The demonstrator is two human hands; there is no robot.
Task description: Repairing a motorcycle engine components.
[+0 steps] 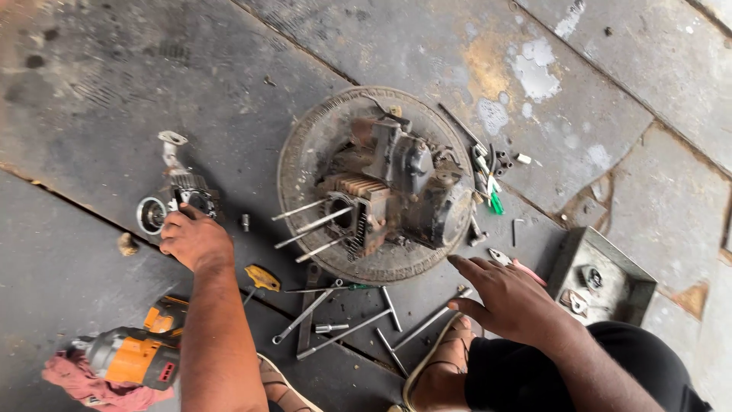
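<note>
A dirty engine block (389,191) with several long studs sticking out to the left lies in a round metal pan (305,137) on the concrete floor. My left hand (194,240) reaches out to the left and grips a finned cylinder part (194,194) beside a round ring-shaped part (151,215). My right hand (507,297) hovers low at the right with fingers spread, holding nothing, just above long wrenches (343,324) and near red-handled pliers (526,268).
An orange and grey power tool (137,355) lies on a pink rag (84,385) at the lower left. A yellow-handled tool (261,278), green-handled screwdrivers (492,194) and small sockets are scattered around. A square metal tray (610,263) with small parts sits right. My sandalled foot (446,358) is below.
</note>
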